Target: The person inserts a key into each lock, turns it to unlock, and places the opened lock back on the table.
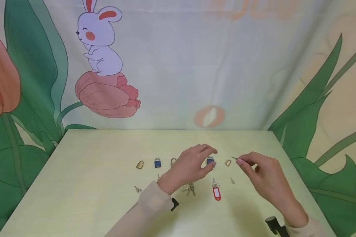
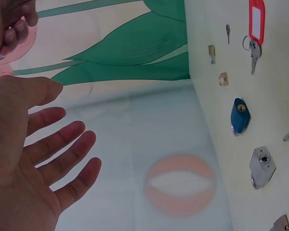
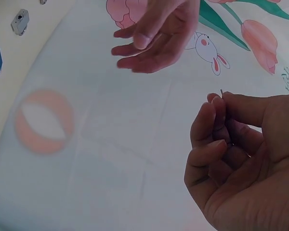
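Note:
My right hand (image 1: 267, 174) pinches a small thin key (image 1: 235, 158) between thumb and fingertips, above the table's right part. In the right wrist view only the thin tip of the key (image 3: 222, 93) stands out past the fingers; the rest is hidden. My left hand (image 2: 48, 149) is raised with its fingers spread and nothing in it. In the head view it covers part of the padlock row and overlaps a blue padlock (image 1: 210, 160). A small brass padlock (image 1: 227, 162) lies just left of my right fingertips.
More padlocks lie in the row: brass (image 1: 140, 165), blue (image 1: 157, 163) and silver (image 2: 263, 166). Nearer me are loose keys (image 1: 137, 189), a key bunch (image 1: 190, 188) and a key with a red tag (image 1: 216, 193). A printed cloth (image 1: 166, 65) hangs behind the table.

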Demonstrator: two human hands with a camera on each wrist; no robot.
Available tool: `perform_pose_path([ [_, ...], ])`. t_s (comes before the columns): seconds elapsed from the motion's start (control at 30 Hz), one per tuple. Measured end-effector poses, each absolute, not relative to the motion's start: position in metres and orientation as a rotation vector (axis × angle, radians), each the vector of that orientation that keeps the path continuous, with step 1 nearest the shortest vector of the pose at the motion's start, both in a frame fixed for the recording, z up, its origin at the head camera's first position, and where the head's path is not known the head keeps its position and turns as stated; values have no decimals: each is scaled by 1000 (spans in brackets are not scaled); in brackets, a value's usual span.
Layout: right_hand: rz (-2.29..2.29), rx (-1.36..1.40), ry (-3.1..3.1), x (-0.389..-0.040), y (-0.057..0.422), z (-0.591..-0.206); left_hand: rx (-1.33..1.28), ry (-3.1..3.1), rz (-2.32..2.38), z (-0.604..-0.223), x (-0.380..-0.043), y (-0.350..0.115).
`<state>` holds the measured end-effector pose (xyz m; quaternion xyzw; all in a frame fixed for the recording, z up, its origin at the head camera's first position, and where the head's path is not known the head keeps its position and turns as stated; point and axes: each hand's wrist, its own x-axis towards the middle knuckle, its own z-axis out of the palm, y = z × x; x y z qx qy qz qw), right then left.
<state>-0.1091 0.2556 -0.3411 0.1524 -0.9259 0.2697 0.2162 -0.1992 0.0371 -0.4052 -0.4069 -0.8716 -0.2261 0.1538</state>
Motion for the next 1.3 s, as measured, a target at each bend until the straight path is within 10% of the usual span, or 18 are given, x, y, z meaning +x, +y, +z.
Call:
perform_pose_path([
  [1.3,742,398,-2519,-95,276,-344,-1305,-2776,-449,-465,-234,157],
])
